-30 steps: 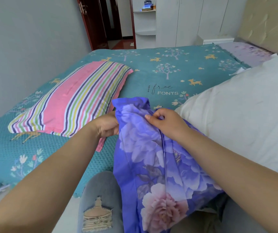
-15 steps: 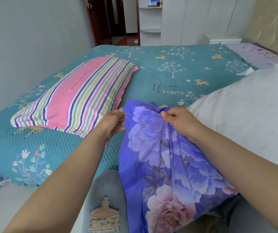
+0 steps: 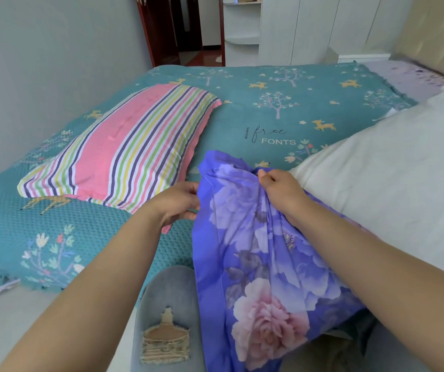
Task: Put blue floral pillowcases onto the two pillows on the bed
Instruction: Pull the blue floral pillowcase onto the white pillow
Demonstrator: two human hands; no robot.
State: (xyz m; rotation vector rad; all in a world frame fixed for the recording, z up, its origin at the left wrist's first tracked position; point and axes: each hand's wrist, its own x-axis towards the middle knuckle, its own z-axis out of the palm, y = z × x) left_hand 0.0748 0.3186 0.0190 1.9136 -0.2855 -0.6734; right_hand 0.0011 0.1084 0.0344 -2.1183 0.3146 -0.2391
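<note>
— What sits closest, at the bottom of the frame?

— A knee in grey jeans [image 3: 167,312] with a frayed rip, bottom centre. Draped just right of it is the blue floral pillowcase [image 3: 263,264], its pink bloom low in the frame and its top edge bunched up toward the middle.

— And the hands?

— Both forearms reach in from the lower corners. The left hand [image 3: 177,204] is at the pillowcase's left edge, near the centre of the frame; its fingers [image 3: 188,187] are curled round the hem, thumb side on the fabric. The right hand [image 3: 280,189] is just right of centre, its fingers pinched tight on a gathered fold at the top of the pillowcase. The cloth is stretched between the two hands.

— Where are the pillows?

— The white pillow [image 3: 392,189], bare, fills the right side of the frame, lying on the bed with the pillowcase's right edge against it. The striped pillow [image 3: 124,149], pink with coloured stripes, lies left of centre, just beyond the left hand; its near corner runs behind that wrist.

— Beneath them?

— A teal bedspread [image 3: 269,108] printed with trees, yellow deer and the words "free FONTS", covering the bed across the middle of the frame.

— Farther back?

— A grey wall at upper left, a dark red door frame [image 3: 148,30] at top centre, white wardrobe doors [image 3: 309,25] at upper right, and a padded beige headboard [image 3: 435,36] in the top right corner.
</note>
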